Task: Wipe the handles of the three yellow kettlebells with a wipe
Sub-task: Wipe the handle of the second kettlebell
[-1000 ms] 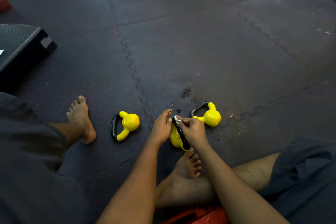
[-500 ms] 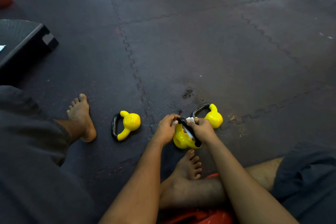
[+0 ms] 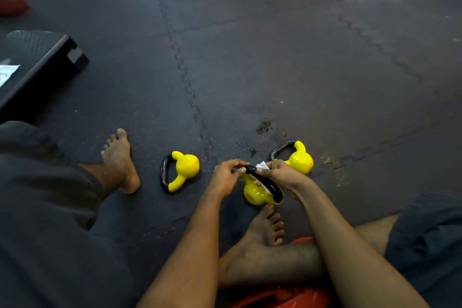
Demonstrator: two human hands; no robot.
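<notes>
Viewing from the head camera: the person sits on the dark foam floor, bare feet out, three yellow kettlebells in front of them.

Middle kettlebell is just beyond the toes of the right foot. Its black handle runs diagonally between the hands. Left hand: fingers curled, thumb and fingertips pinching the handle's far end. Right hand: fingers wrapped round the handle's middle, holding the white wipe to it; a corner of the wipe sticks out above the knuckles.

Left kettlebell lies on its side near the left foot, apart from both hands. Right kettlebell lies just behind the right hand.

Black step platform at far left carries a white sheet.

Versus 1.0 s ago: the left hand was flat beside the middle kettlebell with its fingers straight; it now grips the handle. The handle's far end has swung left. The other two kettlebells are unmoved.
</notes>
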